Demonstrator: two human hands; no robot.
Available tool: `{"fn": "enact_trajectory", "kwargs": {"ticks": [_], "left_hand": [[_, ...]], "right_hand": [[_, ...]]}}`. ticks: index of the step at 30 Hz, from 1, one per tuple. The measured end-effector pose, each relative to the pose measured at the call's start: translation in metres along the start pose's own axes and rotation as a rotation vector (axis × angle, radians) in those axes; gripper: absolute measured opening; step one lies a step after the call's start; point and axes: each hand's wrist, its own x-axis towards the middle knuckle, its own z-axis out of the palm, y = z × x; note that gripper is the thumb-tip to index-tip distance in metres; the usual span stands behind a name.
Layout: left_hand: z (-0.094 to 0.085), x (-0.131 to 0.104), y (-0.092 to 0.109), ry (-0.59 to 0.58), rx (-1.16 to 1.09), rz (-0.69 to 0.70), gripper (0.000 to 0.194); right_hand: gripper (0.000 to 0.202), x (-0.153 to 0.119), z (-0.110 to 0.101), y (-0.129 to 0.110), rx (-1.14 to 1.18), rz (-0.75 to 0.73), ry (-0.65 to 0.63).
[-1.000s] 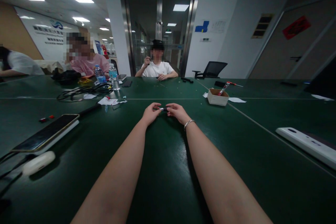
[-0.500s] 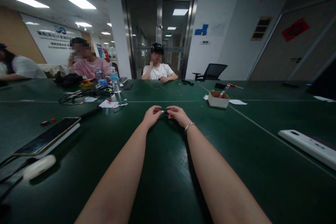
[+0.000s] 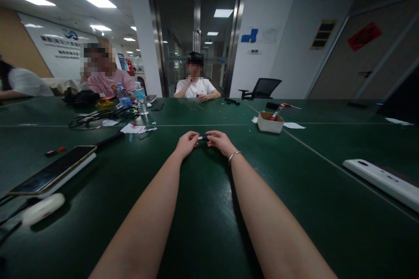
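black-and-silver cylinder (image 3: 203, 138): crosswise, bridging the gap; left hand (image 3: 187, 144): pinching silver end; right hand (image 3: 221, 142): pinching black end

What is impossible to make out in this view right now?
Head view: both ends of the small black-and-silver object, covered by the fingers of the left grip and right grip; too small to identify.
Head view: the bottom of the box, behind its near wall.
Head view: the white device's far end, beyond the right edge.
Head view: the wall sign's smallest lettering, blurred.
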Motion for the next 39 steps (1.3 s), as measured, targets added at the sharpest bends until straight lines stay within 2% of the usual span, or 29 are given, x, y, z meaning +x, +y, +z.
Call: {"fn": "enact_trajectory", "kwargs": {"ticks": [7,10,14,20,25,39], "left_hand": [[0.002,0.008,-0.014,0.005,0.069,0.048,0.023],[0.0,0.008,-0.015,0.032,0.074,0.085,0.026],[-0.001,0.007,-0.014,0.002,0.076,0.132,0.027],[-0.001,0.005,-0.011,-0.004,0.036,0.054,0.023],[-0.002,0.002,-0.006,0.001,0.03,0.057,0.017],[-0.005,0.01,-0.017,-0.001,0.008,0.073,0.023]], "right_hand": [[0.015,0.001,0.0,0.001,-0.002,0.008,0.015],[0.014,0.001,0.0,0.001,-0.002,0.008,0.022],[0.014,0.0,0.001,0.0,-0.003,0.002,0.019],[0.015,0.0,0.0,0.001,-0.005,-0.002,0.006],[0.014,0.0,-0.001,0.001,0.002,-0.016,-0.009],[0.015,-0.001,0.002,-0.001,0.006,0.005,0.036]]}}
